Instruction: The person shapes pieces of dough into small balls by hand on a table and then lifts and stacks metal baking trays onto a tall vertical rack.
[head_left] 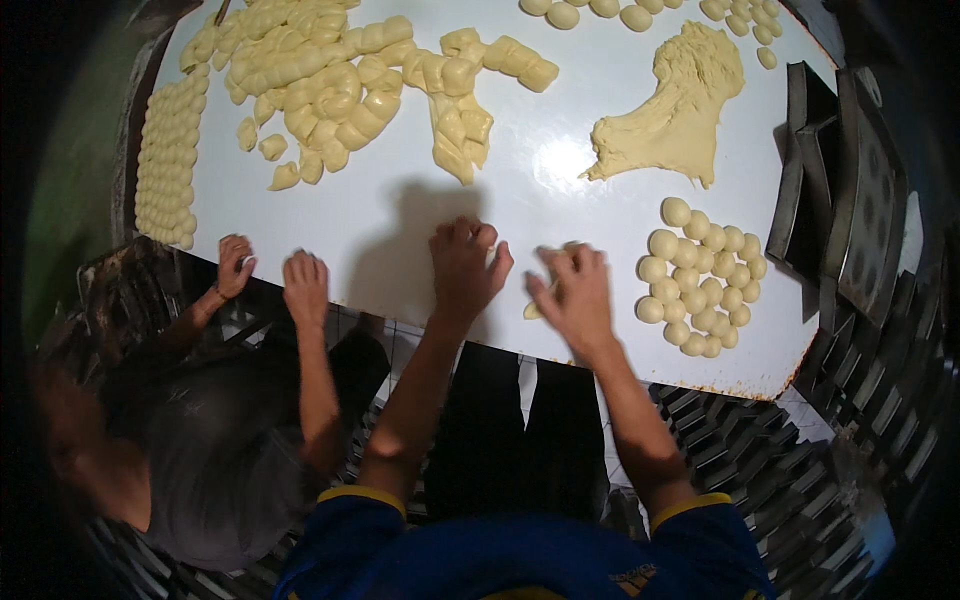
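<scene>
My left hand (466, 268) rests palm down on the white table with its fingers curled in; whatever lies under it is hidden. Beside it, my right hand (574, 292) is cupped over a small piece of pale yellow dough (532, 311), and only part of that piece shows by the thumb. Right of this hand sits a cluster of round dough balls (703, 280). Beyond my hands lie a pile of cut dough pieces (330, 95), a smaller group of cut dough strips (458, 110) and a large stretched slab of dough (680, 105).
A co-worker's hands (305, 283) are at the table's near left edge. Rows of small dough balls (170, 160) line the left end, and more dough balls (636, 17) lie at the far side. Dark metal trays (862, 190) lean at the right edge of the white table (560, 225).
</scene>
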